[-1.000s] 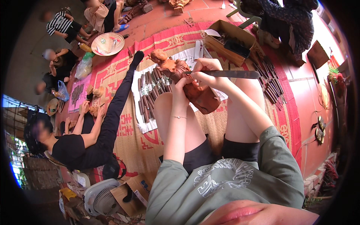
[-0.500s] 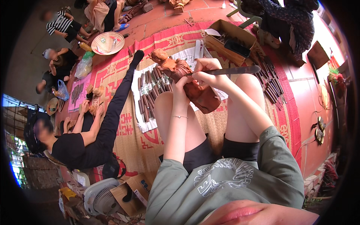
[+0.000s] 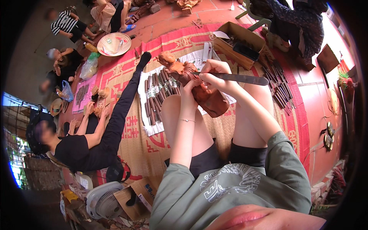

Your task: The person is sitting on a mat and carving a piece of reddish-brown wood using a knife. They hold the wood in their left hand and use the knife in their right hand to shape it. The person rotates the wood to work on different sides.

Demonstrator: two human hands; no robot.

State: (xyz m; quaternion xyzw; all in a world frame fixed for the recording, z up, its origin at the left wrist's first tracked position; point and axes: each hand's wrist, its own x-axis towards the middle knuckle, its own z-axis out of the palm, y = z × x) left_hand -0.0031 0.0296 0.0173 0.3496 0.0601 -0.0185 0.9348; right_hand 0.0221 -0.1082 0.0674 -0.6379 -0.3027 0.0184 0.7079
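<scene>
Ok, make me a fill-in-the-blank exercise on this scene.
The long dark tool is held in the ____ hand.
The carved figure is gripped by the ____ hand.
Nearest the left hand, tools lie on a ____ cloth.
The fan is beside a cardboard ____.

Missing words: right; left; white; box.

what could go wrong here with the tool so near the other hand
The left hand grips the reddish-brown carved figure close to the tip of the dark tool in the right hand, so a slip might nick the fingers. The figure also seems held up above the mat without a bench, so it might twist or drop.
</scene>
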